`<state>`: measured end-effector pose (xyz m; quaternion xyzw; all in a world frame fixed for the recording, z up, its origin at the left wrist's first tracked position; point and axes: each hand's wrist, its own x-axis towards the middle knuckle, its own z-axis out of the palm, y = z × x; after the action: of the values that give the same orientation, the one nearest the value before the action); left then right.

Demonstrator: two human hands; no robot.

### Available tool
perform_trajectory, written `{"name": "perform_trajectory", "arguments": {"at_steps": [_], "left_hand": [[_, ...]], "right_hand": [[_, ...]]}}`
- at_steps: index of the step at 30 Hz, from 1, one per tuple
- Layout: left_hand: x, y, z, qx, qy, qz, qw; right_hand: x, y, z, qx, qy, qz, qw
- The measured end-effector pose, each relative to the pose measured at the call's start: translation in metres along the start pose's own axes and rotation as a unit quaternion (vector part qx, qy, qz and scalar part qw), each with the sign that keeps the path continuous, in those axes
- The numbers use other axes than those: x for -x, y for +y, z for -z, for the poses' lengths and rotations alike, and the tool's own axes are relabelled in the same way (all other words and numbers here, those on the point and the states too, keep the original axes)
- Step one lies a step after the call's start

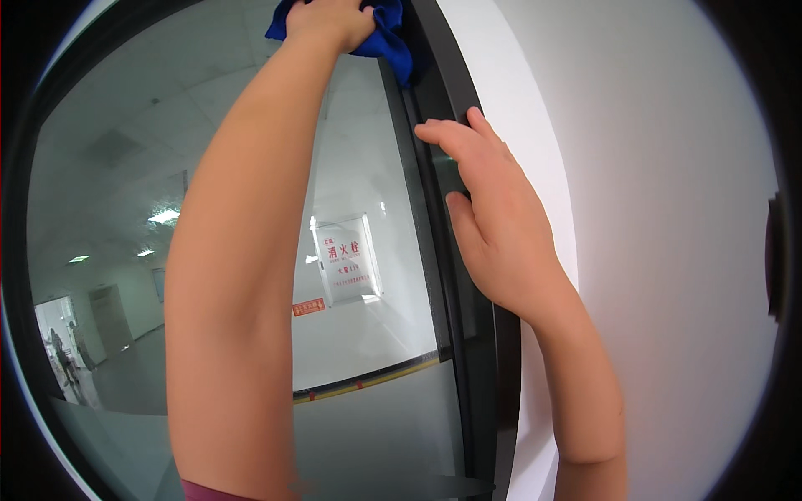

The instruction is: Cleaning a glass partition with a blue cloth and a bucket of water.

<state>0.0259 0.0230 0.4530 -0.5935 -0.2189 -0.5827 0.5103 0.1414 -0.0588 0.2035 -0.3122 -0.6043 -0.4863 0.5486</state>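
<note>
High up at the top edge of the view, my left hand grips a blue cloth. The cloth lies over the upper part of a glass pane, and one corner hangs down along the dark frame. Part of the cloth is cut off by the top of the picture. Lower on the right, my right hand is held over the side of the frame with its fingers apart and nothing in them. Its fingertips seem to rest on the frame, but contact is hard to tell.
White wall runs along the right, with a dark object at its far edge. Through or in the glass appear a fire hydrant cabinet door bearing writing, a small red sign, ceiling lights and a corridor with a person.
</note>
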Motion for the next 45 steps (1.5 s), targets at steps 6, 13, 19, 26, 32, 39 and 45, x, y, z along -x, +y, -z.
{"name": "perform_trajectory", "arguments": {"at_steps": [6, 13, 19, 26, 32, 39, 45], "left_hand": [[0.007, -0.041, 0.009, -0.087, -0.032, 0.117, 0.989], [0.048, -0.227, 0.076, -0.201, -0.084, 0.325, 0.920], [0.135, -0.451, 0.106, -0.312, -0.074, 0.272, 0.907], [0.098, -0.506, 0.135, -0.391, -0.220, 0.295, 0.843], [0.083, -0.127, 0.036, -0.178, -0.179, 0.386, 0.887], [0.105, 0.032, 0.008, -0.026, -0.065, 0.002, 0.998], [0.106, -0.019, 0.040, 0.019, -0.167, -0.185, 0.968]], "right_hand": [[0.025, 0.012, -0.002, -0.017, 0.015, -0.017, 1.000], [0.030, 0.017, -0.009, -0.057, 0.023, -0.026, 0.998], [0.035, 0.030, -0.008, -0.053, 0.041, -0.017, 0.998], [0.034, 0.040, 0.003, -0.054, 0.074, 0.011, 0.996], [0.036, 0.031, -0.012, 0.010, 0.057, -0.006, 0.998], [0.049, 0.028, -0.019, 0.039, 0.060, 0.023, 0.997], [0.026, 0.008, -0.011, 0.004, 0.028, 0.011, 1.000]]}}
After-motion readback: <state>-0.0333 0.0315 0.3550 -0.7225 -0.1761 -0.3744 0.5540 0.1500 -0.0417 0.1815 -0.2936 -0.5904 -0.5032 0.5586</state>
